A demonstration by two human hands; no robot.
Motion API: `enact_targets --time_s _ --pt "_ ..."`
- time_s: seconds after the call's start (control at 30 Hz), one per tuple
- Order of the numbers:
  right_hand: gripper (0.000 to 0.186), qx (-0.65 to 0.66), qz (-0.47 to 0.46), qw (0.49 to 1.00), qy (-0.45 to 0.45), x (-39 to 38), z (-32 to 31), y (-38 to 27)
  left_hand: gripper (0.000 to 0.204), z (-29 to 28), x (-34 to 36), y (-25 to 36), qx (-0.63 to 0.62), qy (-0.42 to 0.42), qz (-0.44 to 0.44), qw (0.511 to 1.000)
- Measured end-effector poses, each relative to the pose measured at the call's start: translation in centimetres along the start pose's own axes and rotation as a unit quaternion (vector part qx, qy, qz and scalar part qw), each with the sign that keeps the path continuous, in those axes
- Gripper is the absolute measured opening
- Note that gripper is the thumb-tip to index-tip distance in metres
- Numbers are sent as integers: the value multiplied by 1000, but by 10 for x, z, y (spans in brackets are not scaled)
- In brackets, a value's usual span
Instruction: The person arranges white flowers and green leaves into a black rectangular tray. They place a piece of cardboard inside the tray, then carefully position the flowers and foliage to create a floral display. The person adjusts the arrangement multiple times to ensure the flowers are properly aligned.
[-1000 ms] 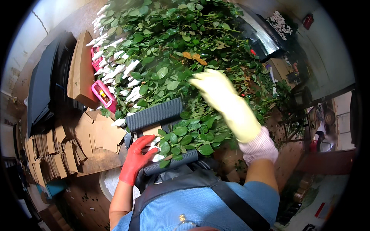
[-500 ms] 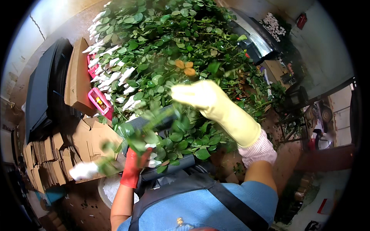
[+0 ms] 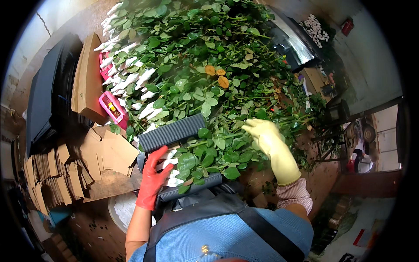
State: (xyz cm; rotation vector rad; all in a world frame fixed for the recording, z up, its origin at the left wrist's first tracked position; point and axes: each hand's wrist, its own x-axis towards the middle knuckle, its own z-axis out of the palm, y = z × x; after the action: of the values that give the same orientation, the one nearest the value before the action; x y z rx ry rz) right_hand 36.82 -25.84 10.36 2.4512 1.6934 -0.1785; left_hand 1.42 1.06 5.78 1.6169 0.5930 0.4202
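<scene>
My left hand (image 3: 152,179), in a red glove, has its fingers apart beside several rose heads in white sleeves (image 3: 169,163). These heads and their leafy stems (image 3: 209,159) lie between two dark ribbed panels, the far one (image 3: 174,131) and the near one (image 3: 192,187). Over to the right, my right hand (image 3: 268,139) wears a yellow glove. Its fingers are bent round a rose stem (image 3: 235,136) that runs left toward the sleeved heads; the fingers partly hide the grip. Beyond both hands spreads a large heap of leafy roses (image 3: 192,61).
Cardboard pieces (image 3: 111,150) lie left on the table, near a tall brown carton (image 3: 87,78) and stacked black sheets (image 3: 52,91). Two pink holders stand by the heap, the nearer one (image 3: 114,109) clearly visible. A white bucket (image 3: 118,209) is below the table edge.
The rose that swung blurred across the front, white head at lower left, now lies between the ribbed panels. My right hand has moved right and nearer; my left hand's fingers have spread.
</scene>
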Motion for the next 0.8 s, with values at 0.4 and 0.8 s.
enact_targets --time_s 0.4,0.8 --pt "35 264 49 961 72 145 -88 -19 49 -7 4 5 149 -29 24 988" --pt "45 101 -280 832 468 232 -131 -57 23 11 12 1 75 66 15 995"
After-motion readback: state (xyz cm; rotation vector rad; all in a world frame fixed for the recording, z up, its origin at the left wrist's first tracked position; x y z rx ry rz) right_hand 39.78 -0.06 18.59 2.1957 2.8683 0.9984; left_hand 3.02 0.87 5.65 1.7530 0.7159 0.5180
